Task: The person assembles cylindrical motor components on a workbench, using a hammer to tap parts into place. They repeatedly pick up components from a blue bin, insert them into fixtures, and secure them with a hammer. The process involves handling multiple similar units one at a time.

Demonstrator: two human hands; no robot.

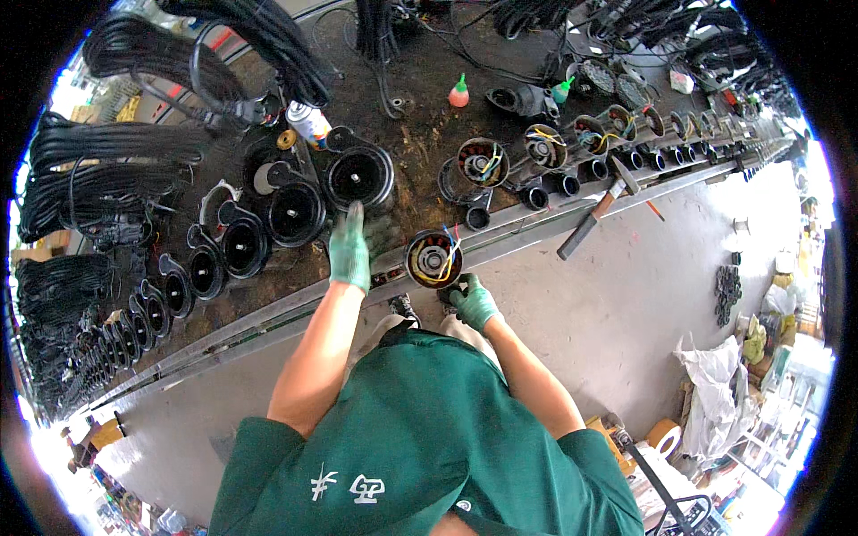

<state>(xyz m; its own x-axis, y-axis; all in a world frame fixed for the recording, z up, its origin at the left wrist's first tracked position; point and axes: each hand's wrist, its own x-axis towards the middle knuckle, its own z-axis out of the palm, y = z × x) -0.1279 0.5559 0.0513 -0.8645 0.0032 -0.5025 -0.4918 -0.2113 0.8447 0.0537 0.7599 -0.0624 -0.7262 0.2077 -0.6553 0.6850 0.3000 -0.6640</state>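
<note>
The left hand (349,248), in a green glove, lies flat with fingers stretched out on the dark workbench (420,134) at frame centre, fingertips just below a round black pump cover (357,176). The right hand (472,302), also gloved, is curled around the lower rim of a motor stator (433,259) with yellow and coloured wires; that stator sits right at the bench's front edge, on the metal rail (536,223).

A curved row of black covers (241,246) fills the left side. More stators (483,161) line the rail toward the upper right. A hammer (594,214) overhangs the rail there. Bundled black cables (98,152) crowd the upper left. Bare concrete floor (626,304) opens at the right.
</note>
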